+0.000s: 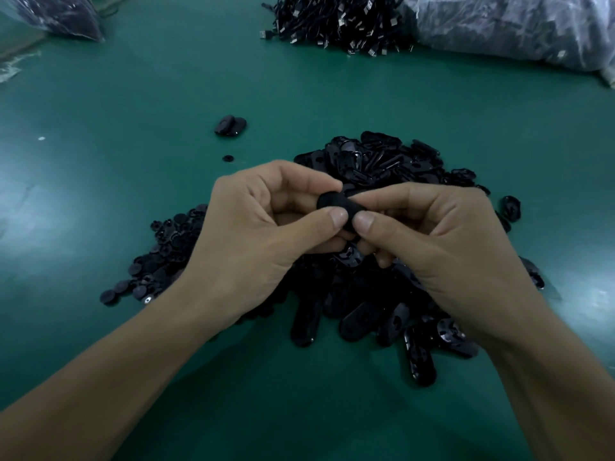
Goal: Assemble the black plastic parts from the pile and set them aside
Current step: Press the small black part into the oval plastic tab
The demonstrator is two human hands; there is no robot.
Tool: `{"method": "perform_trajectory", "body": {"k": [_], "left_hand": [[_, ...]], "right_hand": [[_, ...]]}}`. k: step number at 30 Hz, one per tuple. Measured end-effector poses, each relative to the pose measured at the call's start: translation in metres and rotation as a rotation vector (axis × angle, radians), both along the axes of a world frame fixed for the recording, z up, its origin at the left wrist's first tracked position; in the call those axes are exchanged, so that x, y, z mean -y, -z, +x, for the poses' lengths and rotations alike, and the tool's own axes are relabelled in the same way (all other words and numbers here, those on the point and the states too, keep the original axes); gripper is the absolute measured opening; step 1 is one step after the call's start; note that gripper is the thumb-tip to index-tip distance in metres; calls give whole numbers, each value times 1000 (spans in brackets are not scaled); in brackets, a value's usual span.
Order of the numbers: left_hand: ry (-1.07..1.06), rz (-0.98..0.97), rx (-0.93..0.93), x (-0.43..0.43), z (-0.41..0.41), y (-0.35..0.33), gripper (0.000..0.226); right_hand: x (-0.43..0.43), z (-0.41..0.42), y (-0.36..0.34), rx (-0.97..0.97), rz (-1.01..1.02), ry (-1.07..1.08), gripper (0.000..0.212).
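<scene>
A large pile of black oval plastic parts [382,168] lies on the green table [133,104], with a smaller heap of round black pieces [166,247] at its left. Above the pile, my left hand [263,227] and my right hand [429,234] meet and together pinch one black plastic part [334,202] between thumbs and forefingers. Most of that part is hidden by my fingers. Two joined black parts [230,125] lie apart at the upper left of the pile, with one small round piece [228,158] near them.
A heap of black USB cables [336,21] sits at the far edge. Clear plastic bags of dark goods lie at the far right [515,24] and far left [56,15]. Loose oval parts [511,207] lie scattered to the right of the pile.
</scene>
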State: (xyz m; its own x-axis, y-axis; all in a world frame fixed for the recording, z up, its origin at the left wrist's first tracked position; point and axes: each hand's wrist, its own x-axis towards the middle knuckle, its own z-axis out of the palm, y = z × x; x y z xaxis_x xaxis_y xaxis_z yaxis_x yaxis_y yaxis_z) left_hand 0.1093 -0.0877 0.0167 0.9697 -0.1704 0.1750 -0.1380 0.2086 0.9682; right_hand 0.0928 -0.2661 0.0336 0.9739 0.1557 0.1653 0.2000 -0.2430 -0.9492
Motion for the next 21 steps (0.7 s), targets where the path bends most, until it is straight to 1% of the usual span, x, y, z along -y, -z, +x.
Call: {"method": "perform_trajectory", "body": {"k": [7, 10, 21], "left_hand": [[-16, -23, 0, 1, 0, 0, 18], [-24, -19, -2, 1, -1, 0, 18], [-37, -2, -6, 4, -3, -2, 21]], "right_hand": [[-5, -1, 0, 33, 9, 40, 12], [-6, -1, -1, 28, -8, 50, 14], [-7, 0, -1, 4, -72, -11, 17]]}}
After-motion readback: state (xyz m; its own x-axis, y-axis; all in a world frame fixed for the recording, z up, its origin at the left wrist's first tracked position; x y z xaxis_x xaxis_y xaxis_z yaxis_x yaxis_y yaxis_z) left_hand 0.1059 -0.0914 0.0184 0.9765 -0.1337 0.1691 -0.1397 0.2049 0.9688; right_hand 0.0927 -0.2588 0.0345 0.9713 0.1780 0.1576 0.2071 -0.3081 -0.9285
